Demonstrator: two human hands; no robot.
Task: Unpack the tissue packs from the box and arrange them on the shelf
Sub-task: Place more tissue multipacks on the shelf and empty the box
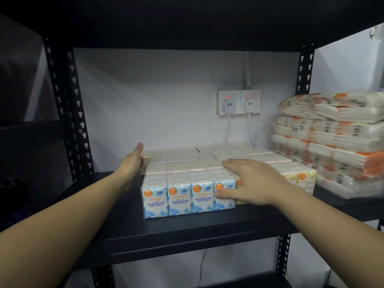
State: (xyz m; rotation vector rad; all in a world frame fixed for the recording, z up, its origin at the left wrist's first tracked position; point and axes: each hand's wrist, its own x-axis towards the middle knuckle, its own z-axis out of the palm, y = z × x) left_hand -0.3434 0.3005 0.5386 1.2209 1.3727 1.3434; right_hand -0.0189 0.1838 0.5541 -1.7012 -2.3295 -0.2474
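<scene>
The left hand (pixel 133 163) lay flat against the left side of the blue tissue pack (pixel 182 183), fingers straight & together, thumb up; not curled round anything. The pack sat on the black shelf (pixel 187 229), near the front edge, roughly mid-shelf, w/ its four printed faces toward the camera. It was a film-wrapped block of many small packets, so prob. light, soft & a bit squashy; the wrap looked glossy, likely slick under dry fingers. Best hold, by this view: palms on opp. sides, squeezing gently, or one hand underneath. Pinching the film alone could tear it or let packets bulge out.

The right hand (pixel 251 181) rested over the pack's right top corner, fingers spread flat on top, thumb pressed on the front face; more pressing than gripping. Just beside it, touching or nearly so, stood a yellow tissue pack (pixel 299 177), w/ more flat packs behind. Behind those, on the wall, two wall sockets (pixel 239 102) w/ plugs in. Far right, a stack of orange-and-white tissue bundles (pixel 332 142) on the same shelf. The box wasn't in view.
</scene>
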